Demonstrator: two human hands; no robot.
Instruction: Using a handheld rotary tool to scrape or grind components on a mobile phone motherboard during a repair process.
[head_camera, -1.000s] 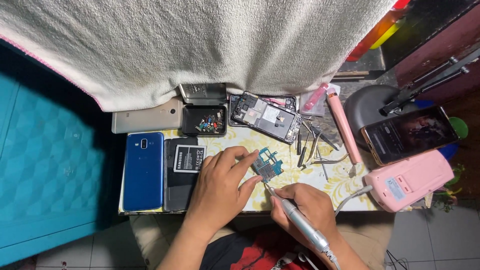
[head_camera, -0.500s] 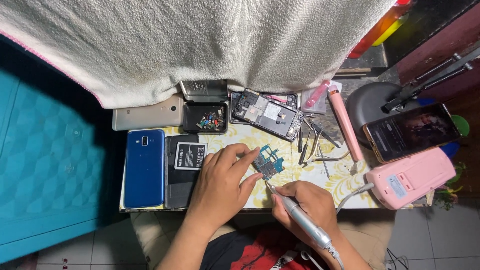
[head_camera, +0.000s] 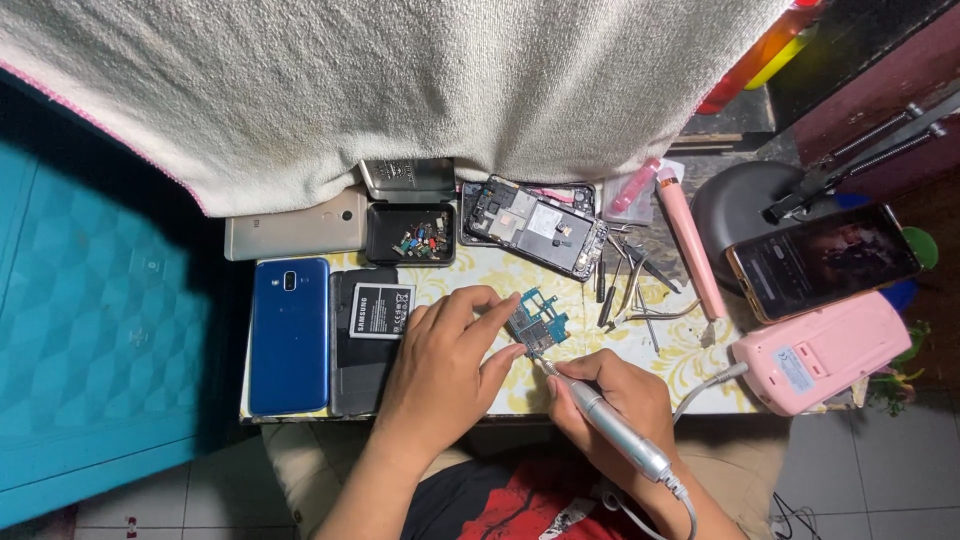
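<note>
My left hand (head_camera: 445, 370) pinches a small blue-green circuit board (head_camera: 536, 321) between thumb and fingers, just above the patterned table top (head_camera: 690, 365). In my right hand (head_camera: 620, 405) is a silver pen-shaped rotary tool (head_camera: 612, 429), its thin tip touching the board's lower edge. A cable runs from the tool's rear end toward my lap. An opened phone body (head_camera: 535, 225) with exposed insides lies beyond the board.
A blue phone (head_camera: 290, 335), a black back cover with a battery (head_camera: 380, 310) and a gold phone (head_camera: 295, 235) lie at left. A black tray of small parts (head_camera: 410, 235), tweezers (head_camera: 630, 290), a pink tool (head_camera: 690, 245), a pink box (head_camera: 825, 350) and a lit phone (head_camera: 820, 260) stand right. A white towel (head_camera: 400, 90) hangs behind.
Both hands stay on the board and tool; the tool has shifted only slightly against the board's edge.
</note>
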